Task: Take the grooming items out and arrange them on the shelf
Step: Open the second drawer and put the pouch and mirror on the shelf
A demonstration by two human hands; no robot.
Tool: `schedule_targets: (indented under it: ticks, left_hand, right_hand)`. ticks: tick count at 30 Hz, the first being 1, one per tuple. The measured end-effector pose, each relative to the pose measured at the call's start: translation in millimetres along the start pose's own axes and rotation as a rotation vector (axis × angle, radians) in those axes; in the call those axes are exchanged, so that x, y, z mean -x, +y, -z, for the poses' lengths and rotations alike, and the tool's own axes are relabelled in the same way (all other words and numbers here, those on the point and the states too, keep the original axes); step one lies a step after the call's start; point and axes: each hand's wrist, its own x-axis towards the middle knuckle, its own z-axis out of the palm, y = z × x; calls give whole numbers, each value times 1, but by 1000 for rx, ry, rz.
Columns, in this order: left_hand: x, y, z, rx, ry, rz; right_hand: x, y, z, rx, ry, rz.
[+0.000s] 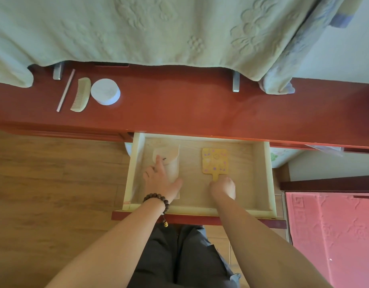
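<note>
An open pale wooden drawer [260,175] sits below the red shelf top [190,104]. In its left half lies a cream pouch [171,161]; my left hand [160,178] lies on it with fingers spread and thumb at its right edge. In the right half lies a yellow hand mirror [214,161] with flower print. My right hand [224,188] curls round its short handle. On the shelf at the left lie a thin pink stick [65,91], a pale wooden comb [81,95] and a round white jar [105,91].
A light green embossed cloth [158,30] hangs over the back of the shelf, with two grey metal brackets [236,82] under it. Wooden floor lies to the left. A pink mat [333,235] lies on the right.
</note>
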Motion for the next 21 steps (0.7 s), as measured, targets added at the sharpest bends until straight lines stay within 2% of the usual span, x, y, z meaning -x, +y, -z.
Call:
schedule_targets:
  ticks: [4,9,14,21]
  left_hand:
    - [9,-5,10,30,21,-83]
    - [27,-6,28,74,85,-205]
    - [30,0,46,124,225,-285]
    - [34,5,67,187,265,-328]
  right_hand:
    - [7,1,7,-68,3,22]
    - [27,-4,25,-188,29,193]
    - [54,0,46,-125,26,394]
    - [99,-7,79,-117,-18,587]
